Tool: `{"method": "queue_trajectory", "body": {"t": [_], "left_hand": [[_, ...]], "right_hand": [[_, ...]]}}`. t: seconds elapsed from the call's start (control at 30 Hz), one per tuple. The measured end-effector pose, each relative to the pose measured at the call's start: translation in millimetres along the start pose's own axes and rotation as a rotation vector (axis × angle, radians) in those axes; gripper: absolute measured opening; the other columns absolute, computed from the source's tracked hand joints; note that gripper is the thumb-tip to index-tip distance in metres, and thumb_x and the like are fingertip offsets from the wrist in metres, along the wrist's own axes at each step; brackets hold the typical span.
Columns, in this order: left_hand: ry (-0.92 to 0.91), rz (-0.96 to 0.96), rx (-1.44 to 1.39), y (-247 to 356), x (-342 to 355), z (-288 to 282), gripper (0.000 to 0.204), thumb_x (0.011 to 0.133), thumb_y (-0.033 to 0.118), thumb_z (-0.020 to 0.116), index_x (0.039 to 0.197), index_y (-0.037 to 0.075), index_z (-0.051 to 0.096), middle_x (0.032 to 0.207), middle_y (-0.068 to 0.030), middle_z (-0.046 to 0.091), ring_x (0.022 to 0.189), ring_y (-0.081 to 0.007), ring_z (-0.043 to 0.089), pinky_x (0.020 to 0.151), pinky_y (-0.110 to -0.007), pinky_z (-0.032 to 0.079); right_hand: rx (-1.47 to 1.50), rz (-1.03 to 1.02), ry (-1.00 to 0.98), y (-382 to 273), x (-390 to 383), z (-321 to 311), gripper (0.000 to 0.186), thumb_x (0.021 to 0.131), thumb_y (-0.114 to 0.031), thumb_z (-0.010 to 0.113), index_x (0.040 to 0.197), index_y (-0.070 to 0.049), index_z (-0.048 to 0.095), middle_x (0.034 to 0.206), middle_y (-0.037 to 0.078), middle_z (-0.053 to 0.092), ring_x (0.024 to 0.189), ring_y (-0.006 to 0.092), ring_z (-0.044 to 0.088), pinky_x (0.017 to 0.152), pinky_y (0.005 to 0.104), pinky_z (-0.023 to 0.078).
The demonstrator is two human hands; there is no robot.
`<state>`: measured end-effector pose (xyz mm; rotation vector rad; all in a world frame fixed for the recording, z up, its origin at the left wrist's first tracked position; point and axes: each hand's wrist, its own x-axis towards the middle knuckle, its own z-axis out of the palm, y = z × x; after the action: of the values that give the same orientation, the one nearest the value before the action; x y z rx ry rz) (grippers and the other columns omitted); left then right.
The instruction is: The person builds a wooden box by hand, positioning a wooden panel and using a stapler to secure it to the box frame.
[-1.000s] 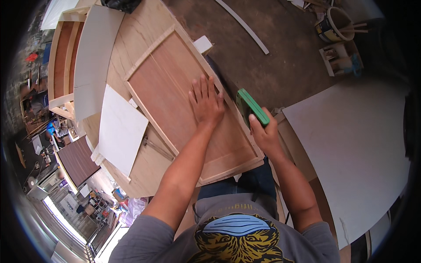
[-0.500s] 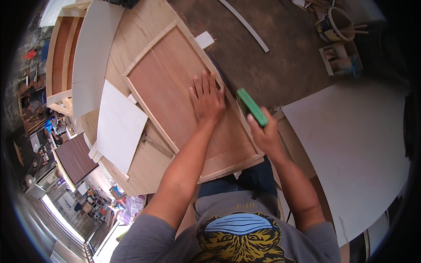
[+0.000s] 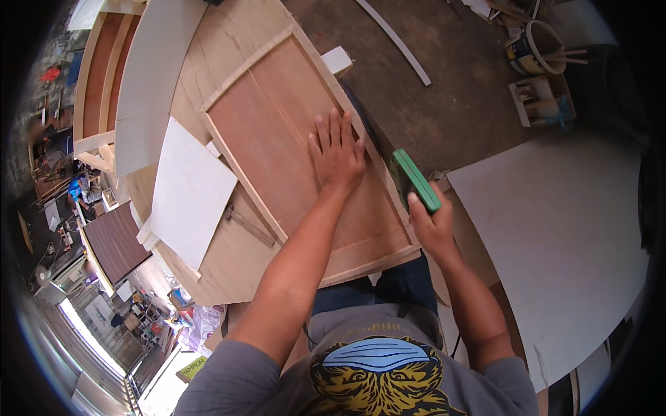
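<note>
A shallow wooden panel [image 3: 274, 128] with a reddish-brown face and a raised pale frame lies at an angle in front of me. My left hand [image 3: 338, 161] rests flat on it, fingers spread, close to the right frame strip. Just beyond that right edge, my right hand [image 3: 433, 223] grips a green block-shaped hand tool [image 3: 416, 180] that looks like a sanding block. Its working face is turned toward the panel's edge; whether it touches the wood I cannot tell. Left of the panel, a hammer [image 3: 248, 227] lies on the plywood sheet [image 3: 198, 83].
A white board piece [image 3: 191, 194] lies on the plywood at left. At right stands a large white sheet [image 3: 555, 243]. A bucket [image 3: 538, 48] with sticks and a wooden box [image 3: 538, 104] are on the floor [image 3: 437, 104], near a pale strip [image 3: 395, 41].
My right hand and the green sanding block have moved slightly right and toward me along the panel's edge. The left hand stays flat in its place; the whole view has shifted a little.
</note>
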<state>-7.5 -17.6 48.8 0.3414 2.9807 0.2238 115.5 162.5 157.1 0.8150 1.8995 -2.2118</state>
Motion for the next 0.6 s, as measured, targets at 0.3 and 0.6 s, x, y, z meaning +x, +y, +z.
{"method": "queue_trajectory", "body": {"t": [0.3, 0.6], "left_hand": [[0.013, 0.018, 0.011, -3.6, 2.0, 3.6, 0.066, 0.108, 0.044, 0.040, 0.168, 0.019, 0.025, 0.176, -0.0084, 0.018, 0.162, -0.0386, 0.012, 0.127, -0.062, 0.012], [0.048, 0.022, -0.038, -4.0, -1.0, 5.2, 0.065, 0.108, 0.044, 0.041, 0.167, 0.019, 0.028, 0.175, -0.0091, 0.021, 0.161, -0.0400, 0.015, 0.127, -0.062, 0.012]], "right_hand": [[-0.162, -0.065, -0.021, -1.5, 7.1, -3.3, 0.018, 0.100, -0.015, 0.069, 0.094, 0.000, 0.060, 0.070, 0.003, 0.052, 0.073, 0.0051, 0.047, 0.061, 0.0291, 0.043], [-0.300, -0.147, -0.047, -15.7, 4.4, 5.7, 0.017, 0.099, -0.012, 0.069, 0.093, 0.000, 0.058, 0.068, 0.004, 0.053, 0.070, 0.0057, 0.049, 0.061, 0.0303, 0.046]]}}
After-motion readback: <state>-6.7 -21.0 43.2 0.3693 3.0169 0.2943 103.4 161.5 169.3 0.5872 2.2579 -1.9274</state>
